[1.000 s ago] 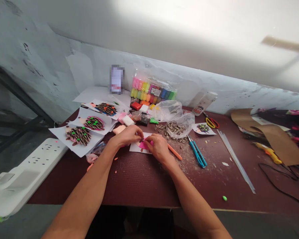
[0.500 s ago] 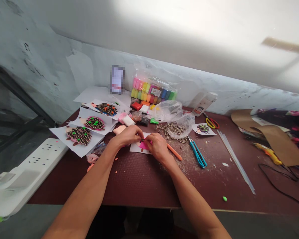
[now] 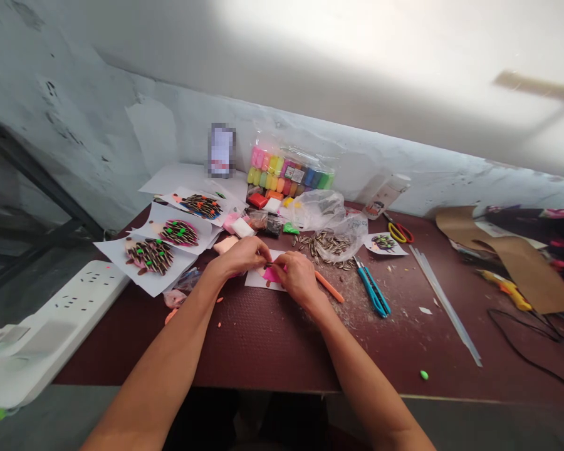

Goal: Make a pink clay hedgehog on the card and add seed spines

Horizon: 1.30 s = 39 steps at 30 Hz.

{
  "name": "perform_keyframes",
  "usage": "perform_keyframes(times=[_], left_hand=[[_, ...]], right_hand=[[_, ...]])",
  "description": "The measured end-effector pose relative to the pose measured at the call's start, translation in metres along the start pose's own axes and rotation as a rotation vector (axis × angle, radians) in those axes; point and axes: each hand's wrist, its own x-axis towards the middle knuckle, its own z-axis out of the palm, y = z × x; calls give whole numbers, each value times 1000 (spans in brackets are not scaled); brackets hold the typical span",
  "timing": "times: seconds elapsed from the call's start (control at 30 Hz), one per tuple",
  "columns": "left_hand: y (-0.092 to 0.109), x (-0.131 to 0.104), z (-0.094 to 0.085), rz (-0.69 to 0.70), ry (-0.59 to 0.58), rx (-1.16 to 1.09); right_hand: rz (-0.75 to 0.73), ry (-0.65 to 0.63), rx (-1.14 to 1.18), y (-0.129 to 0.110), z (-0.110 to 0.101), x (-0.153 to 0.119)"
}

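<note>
A small white card [image 3: 254, 280] with a flat piece of bright pink clay [image 3: 273, 274] lies on the table under my hands. My left hand [image 3: 245, 255] reaches in over the card's left side, fingertips pinched together; what they grip is hidden. From the right, my right hand [image 3: 299, 275] bends its fingers down to the pink clay in a pinch. At its fingertips shows a small dark sunflower seed [image 3: 268, 265], close to the left fingertips too. A brown clay bit [image 3: 267, 284] sits at the card's lower edge.
Sunflower seeds [image 3: 329, 245] spill from a plastic bag [image 3: 345, 235]. An orange stick [image 3: 329, 287], a teal utility knife [image 3: 373, 291], scissors [image 3: 399, 232] and glue sticks [image 3: 446, 307] lie rightward. Finished hedgehog cards [image 3: 117, 250] and a power strip [image 3: 51, 332] are left; clay packs [image 3: 289, 172] stand behind.
</note>
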Motion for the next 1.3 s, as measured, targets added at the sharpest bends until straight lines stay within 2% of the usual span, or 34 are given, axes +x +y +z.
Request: perform_keyframes(times=[0.23, 0.57, 0.67, 0.73, 0.9, 0.97, 1.2, 1.3], left_hand=[[1, -3, -2, -21, -3, -46], [-1, -2, -3, 40, 6, -86], [-2, -2, -5, 55, 22, -86], [-3, 0, -5, 56, 42, -76], [-7, 2, -4, 53, 36, -76], [-9, 2, -4, 55, 39, -86], [-10, 2, -3, 47, 50, -50], [-11, 3, -3, 53, 54, -30]], right_hand=[[27, 17, 27, 3, 0, -1], [16, 33, 41, 2, 1, -2], [17, 77, 29, 3, 2, -3], [-15, 111, 31, 4, 2, -4], [-220, 107, 2, 5, 4, -5], [-237, 104, -41, 4, 5, -6], [-168, 101, -67, 8, 4, -10], [-63, 159, -39, 14, 0, -6]])
